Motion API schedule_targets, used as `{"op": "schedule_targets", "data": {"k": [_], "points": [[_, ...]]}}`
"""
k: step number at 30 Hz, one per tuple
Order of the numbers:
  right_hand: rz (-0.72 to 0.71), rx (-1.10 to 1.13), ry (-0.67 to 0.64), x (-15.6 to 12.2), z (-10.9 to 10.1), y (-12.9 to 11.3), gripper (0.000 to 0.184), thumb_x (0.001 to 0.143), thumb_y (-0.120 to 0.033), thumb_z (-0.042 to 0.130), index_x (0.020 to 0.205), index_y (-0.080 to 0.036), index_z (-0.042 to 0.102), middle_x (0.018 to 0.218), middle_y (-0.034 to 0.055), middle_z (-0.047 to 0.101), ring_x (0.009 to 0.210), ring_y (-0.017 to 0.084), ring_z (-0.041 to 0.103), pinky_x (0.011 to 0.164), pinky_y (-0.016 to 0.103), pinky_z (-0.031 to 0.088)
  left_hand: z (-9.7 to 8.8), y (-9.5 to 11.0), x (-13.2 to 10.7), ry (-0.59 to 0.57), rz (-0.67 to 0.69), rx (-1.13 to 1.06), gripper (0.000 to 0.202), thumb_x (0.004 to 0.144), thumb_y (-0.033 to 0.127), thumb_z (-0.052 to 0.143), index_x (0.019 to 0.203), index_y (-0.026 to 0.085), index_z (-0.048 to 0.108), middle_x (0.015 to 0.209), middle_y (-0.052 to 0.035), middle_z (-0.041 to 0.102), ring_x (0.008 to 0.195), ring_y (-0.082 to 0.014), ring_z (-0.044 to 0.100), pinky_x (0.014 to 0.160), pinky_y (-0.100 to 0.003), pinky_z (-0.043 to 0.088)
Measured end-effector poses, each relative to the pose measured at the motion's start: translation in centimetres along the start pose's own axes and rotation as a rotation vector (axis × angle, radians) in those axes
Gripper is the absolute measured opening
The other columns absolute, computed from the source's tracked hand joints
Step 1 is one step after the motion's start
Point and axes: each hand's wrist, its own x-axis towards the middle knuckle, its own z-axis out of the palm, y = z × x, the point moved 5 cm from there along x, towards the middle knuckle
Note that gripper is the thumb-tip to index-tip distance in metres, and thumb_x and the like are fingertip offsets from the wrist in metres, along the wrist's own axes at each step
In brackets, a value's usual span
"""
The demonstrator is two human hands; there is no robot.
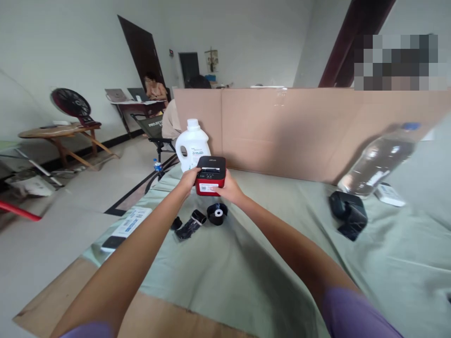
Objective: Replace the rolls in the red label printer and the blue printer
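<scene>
A small red and black label printer (210, 174) is held between both hands above the green cloth (246, 263) on the table. My left hand (188, 180) grips its left side with fingers wrapped round it. My right hand (229, 188) clasps its right side, thumb on the front label. Just below the printer lie a black roll holder with a white core (217, 213) and black strip-like parts (190, 226). A white plastic jug (192, 148) stands right behind the printer.
A cardboard wall (299, 131) runs across the back of the table. A clear water bottle (378, 162) leans at the right, above a black device (348, 213). A flat white package (128, 224) lies at the cloth's left edge. A person sits at a far desk (137, 107).
</scene>
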Motion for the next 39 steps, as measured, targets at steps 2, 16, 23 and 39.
{"op": "schedule_targets", "data": {"k": [2,16,23,39], "points": [[0.026,0.031,-0.028,1.2,2.6,1.5,0.083,0.060,-0.031,0.089,0.132,-0.026,0.048,0.130,0.0088,0.061,0.121,0.035,0.058,0.109,0.055,0.041,-2.2,-0.9,1.2,0.088,-0.061,0.040,0.021,0.078,0.029,0.070,0.092,0.013,0.071,0.073,-0.0071,0.073,0.068,-0.0220,0.069,0.067,-0.032,0.054],[0.223,0.096,-0.047,-3.5,-2.6,4.4,0.056,0.064,-0.045,0.087,0.113,-0.026,0.067,0.123,0.0107,0.068,0.113,0.034,0.065,0.101,0.057,0.049,-3.8,-0.3,0.2,0.320,0.109,0.065,0.020,0.082,0.026,0.060,0.100,0.019,0.066,0.101,-0.0066,0.072,0.105,-0.0227,0.065,0.087,-0.030,0.051],[0.233,-0.554,0.274,-19.5,-25.4,1.6,0.039,0.082,-0.048,0.063,0.113,-0.024,0.065,0.112,0.0115,0.071,0.101,0.031,0.067,0.093,0.052,0.052,8.5,-3.0,-15.5,-0.122,0.500,0.153,0.022,0.089,0.034,0.056,0.105,0.026,0.068,0.118,-0.0055,0.068,0.130,-0.0285,0.051,0.116,-0.040,0.035],[1.059,-0.950,0.508,-20.2,-41.6,5.3,0.094,0.062,-0.057,0.081,0.132,-0.007,0.046,0.127,0.0313,0.059,0.117,0.041,0.061,0.089,0.050,0.054,16.7,-14.4,-33.4,-1.169,0.657,1.054,0.074,0.095,0.065,0.040,0.158,0.028,0.028,0.167,-0.0094,0.013,0.156,-0.0305,0.006,0.124,-0.057,0.000]]}}
